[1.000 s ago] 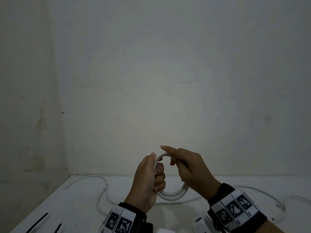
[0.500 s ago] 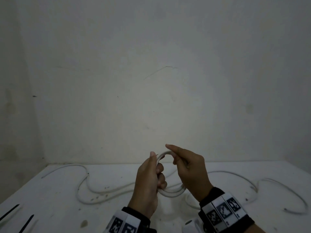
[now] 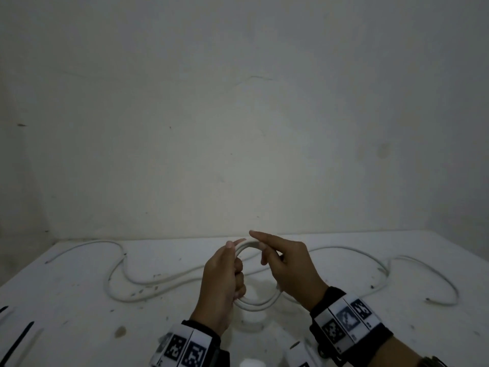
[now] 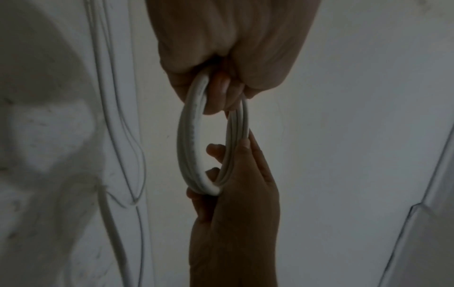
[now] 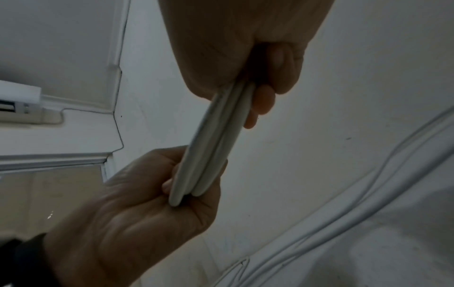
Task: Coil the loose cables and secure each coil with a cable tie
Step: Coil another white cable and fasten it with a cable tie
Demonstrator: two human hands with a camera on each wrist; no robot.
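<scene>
A small coil (image 3: 258, 303) of white cable is held upright above the bench (image 3: 79, 300), between the two hands. The left hand (image 3: 222, 284) is wrapped round the coil's left side, fingers curled through the loop. The right hand (image 3: 288, 268) is clamped on the opposite side, thumb against the strands, index finger extended over the top. In the wrist views, two or three turns are seen lying side by side.

The remaining loose cable (image 3: 148, 282) is trailed across the bench in wide bends to left and right, so coiling is judged only partly done. Two black cable ties (image 3: 19, 340) are noted at the bench's near left edge, untouched.

Handling, as judged: the cable appears light, smooth-jacketed and moderately springy; turns are likely to fan out if grip is relaxed. The bundle is best pinched across all strands at one point, with new length fed by the other hand. The tie is best placed beside that pinch.
</scene>
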